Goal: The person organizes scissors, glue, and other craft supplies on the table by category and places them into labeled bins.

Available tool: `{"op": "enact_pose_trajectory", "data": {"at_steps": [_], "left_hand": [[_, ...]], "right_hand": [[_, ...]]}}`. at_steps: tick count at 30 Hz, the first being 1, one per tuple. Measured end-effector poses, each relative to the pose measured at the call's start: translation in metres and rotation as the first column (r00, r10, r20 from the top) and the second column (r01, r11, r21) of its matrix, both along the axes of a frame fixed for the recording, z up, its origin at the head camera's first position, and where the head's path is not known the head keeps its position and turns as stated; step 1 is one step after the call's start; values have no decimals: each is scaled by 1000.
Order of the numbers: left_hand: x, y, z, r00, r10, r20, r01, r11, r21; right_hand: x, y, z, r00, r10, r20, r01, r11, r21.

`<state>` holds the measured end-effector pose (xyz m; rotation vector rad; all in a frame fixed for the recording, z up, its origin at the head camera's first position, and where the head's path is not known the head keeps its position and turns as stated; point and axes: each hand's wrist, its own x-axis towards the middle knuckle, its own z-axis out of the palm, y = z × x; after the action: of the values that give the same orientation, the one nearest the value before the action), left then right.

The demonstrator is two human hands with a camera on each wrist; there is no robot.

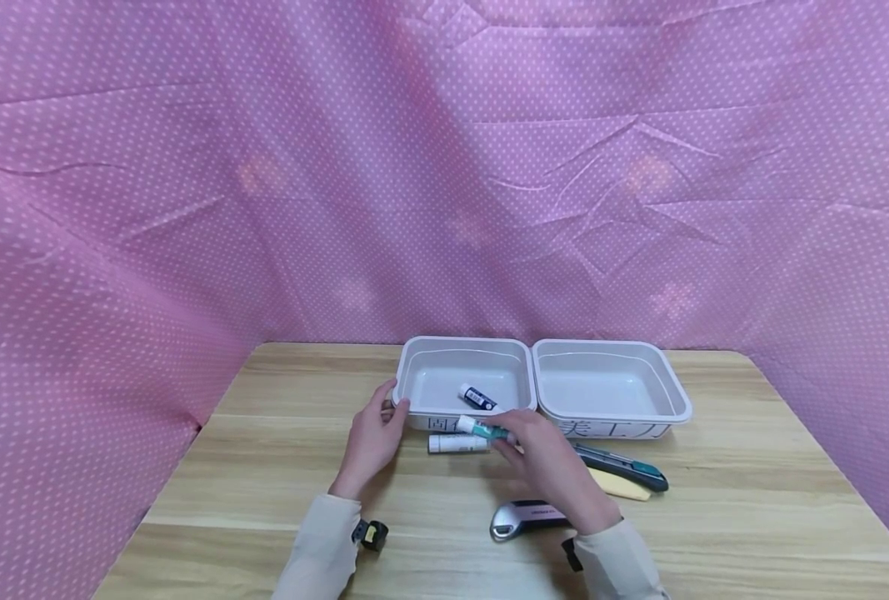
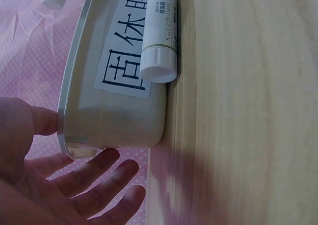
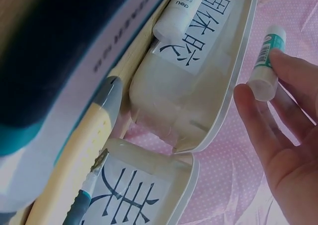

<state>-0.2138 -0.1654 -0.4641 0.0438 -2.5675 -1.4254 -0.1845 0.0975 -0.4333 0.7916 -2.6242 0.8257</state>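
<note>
My right hand [image 1: 556,467] pinches a green-and-white glue stick [image 1: 477,427] between thumb and fingers, over the front rim of the left plastic bin [image 1: 407,371]. The right wrist view shows this stick tilted in the fingertips. At the bin's front left corner, my left hand [image 1: 372,442] holds the rim, thumb on one side and fingers around the corner, as the left wrist view shows. Inside that bin lies a navy glue stick [image 1: 477,397]. A white glue stick [image 1: 455,444] lies on the table along the bin's labelled front wall.
A second white bin [image 1: 672,387] with a labelled front adjoins on the right. Before it lie a black-and-teal utility knife [image 1: 627,469] and a yellow one [image 1: 624,487]. Another knife with a grey-and-black body [image 1: 522,518] lies nearer, partly under the right forearm. A pink dotted curtain [image 1: 444,208] hangs behind the table.
</note>
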Motion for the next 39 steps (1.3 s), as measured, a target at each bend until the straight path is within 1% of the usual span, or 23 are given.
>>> {"op": "enact_pose_trajectory", "data": {"at_steps": [6,12,20,27,35,39], "left_hand": [[0,0,-1,1000,-5,0,5,1000,4],[0,-1,-2,1000,-10,-7,10,1000,9],[0,0,-2,1000,-11,-4,11,1000,9],[0,0,-2,1000,-7,-2,7,1000,11],[-1,-1,-3,1000,-10,-7,10,1000,16],[-1,-1,-4,1000,-11,-5,11,1000,21]], "right_hand": [[-1,3,1,998,-65,25,65,998,-8],[-5,10,0,991,-130,34,131,991,-40],[-8,15,0,976,-214,29,215,976,-42],[-7,18,1,959,-273,72,277,959,-51],[-10,21,-1,950,-307,62,310,949,-58],[-10,21,-2,946,-315,76,319,946,-56]]}}
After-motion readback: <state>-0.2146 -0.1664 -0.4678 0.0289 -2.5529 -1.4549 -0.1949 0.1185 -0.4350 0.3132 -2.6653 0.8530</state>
